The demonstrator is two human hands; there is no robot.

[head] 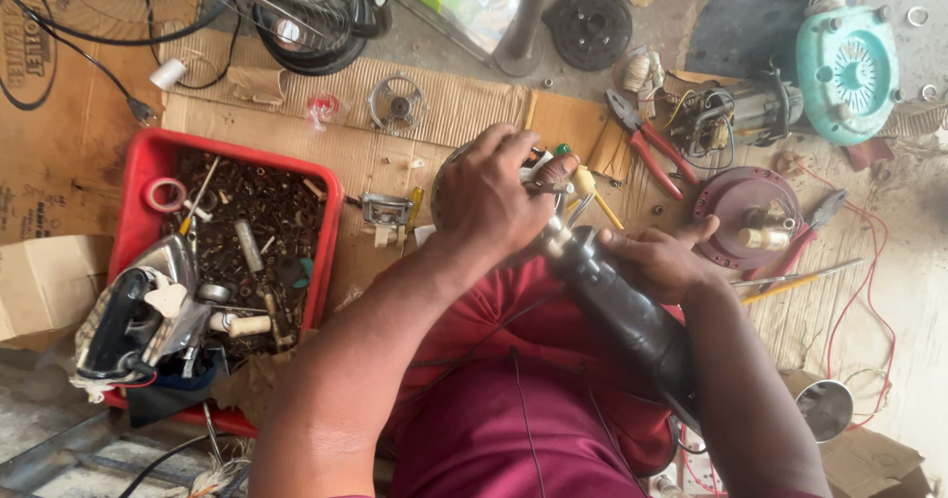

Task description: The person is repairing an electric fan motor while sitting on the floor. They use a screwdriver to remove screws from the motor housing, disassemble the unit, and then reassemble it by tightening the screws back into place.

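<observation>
Black cylindrical handle with pale wired end (617, 306), over the lap, clasped by right hand (660, 261), left hand (489, 197) pinching its wires (553, 184); likely slip, strands snapping, bits lost among cardboard clutter.

Bright, even daylight — soft shadows, paler washed-out glare at the right edge, sharp focus, slight wide-angle bending at corners.
</observation>
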